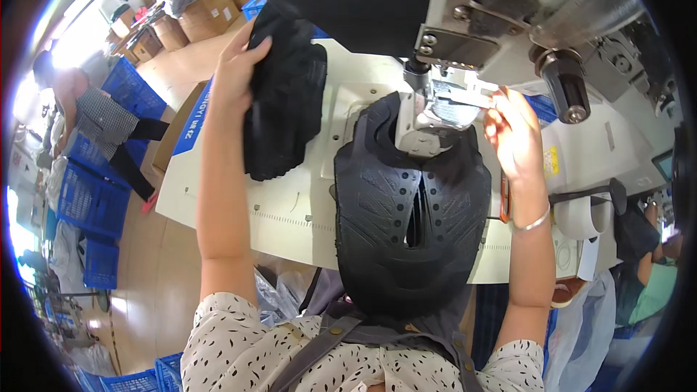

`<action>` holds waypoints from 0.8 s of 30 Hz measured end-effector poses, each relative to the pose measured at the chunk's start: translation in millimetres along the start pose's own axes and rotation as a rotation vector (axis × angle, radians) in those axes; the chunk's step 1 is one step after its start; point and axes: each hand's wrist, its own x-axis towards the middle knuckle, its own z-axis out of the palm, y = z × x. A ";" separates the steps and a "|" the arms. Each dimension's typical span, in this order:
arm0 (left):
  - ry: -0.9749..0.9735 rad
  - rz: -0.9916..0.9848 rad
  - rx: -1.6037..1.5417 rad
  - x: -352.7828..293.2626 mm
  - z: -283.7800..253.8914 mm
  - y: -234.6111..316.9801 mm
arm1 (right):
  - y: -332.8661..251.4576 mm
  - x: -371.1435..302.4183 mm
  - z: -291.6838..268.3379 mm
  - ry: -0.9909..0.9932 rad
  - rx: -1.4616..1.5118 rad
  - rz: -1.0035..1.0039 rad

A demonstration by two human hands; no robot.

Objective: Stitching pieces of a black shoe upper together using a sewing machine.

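Apparently for keeping it aside, the left hand (236,72) grips a black panel (287,112) at ten o'clock; at two, the right hand (517,134) pinches a thin pale piece (468,97); toward five, the black shell (377,225) surrounds the machine head (432,127).

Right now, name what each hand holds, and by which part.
Left hand: black piece, by its upper left edge. Right hand: at a pale strip, right end; grip unclear.

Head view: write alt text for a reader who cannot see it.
A person's left hand holds a black piece beside an industrial sewing machine, the right hand at its metal parts. In front of the machine is a perforated black shoe upper.
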 end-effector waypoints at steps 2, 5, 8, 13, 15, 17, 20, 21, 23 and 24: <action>-0.062 -0.086 -0.077 5.9 -41.6 -21.6 | -4.2 -17.8 7.2 0.069 -0.193 -0.051; 0.195 -0.093 0.121 2.7 -96.1 -54.0 | 1.1 -47.8 9.6 0.141 -0.602 0.011; 0.195 -0.150 0.162 -2.4 -112.8 -70.1 | 8.6 -71.6 8.7 0.193 -0.998 -0.118; 0.219 -0.049 0.102 6.3 -114.9 -75.3 | 9.7 -84.0 14.5 0.154 -1.240 -0.111; 0.357 -0.173 0.114 7.8 -117.9 -73.3 | 11.2 -83.7 11.3 0.185 -1.233 -0.062; 0.319 -0.190 0.301 11.0 -130.2 -76.1 | 10.2 -83.9 9.8 0.226 -1.183 -0.118; 0.382 -0.133 1.033 6.7 -118.7 -74.6 | 11.4 -80.4 8.0 0.264 -1.200 -0.143; 0.418 -0.060 1.321 -2.5 -105.4 -65.8 | 13.4 -79.6 5.9 0.258 -1.225 -0.164; 0.530 0.374 1.515 -30.1 -77.0 -62.1 | 16.9 -79.9 7.7 0.297 -1.233 -0.189; 0.501 0.589 1.434 -49.7 -46.2 -46.7 | 20.6 -79.3 6.0 0.299 -1.302 -0.252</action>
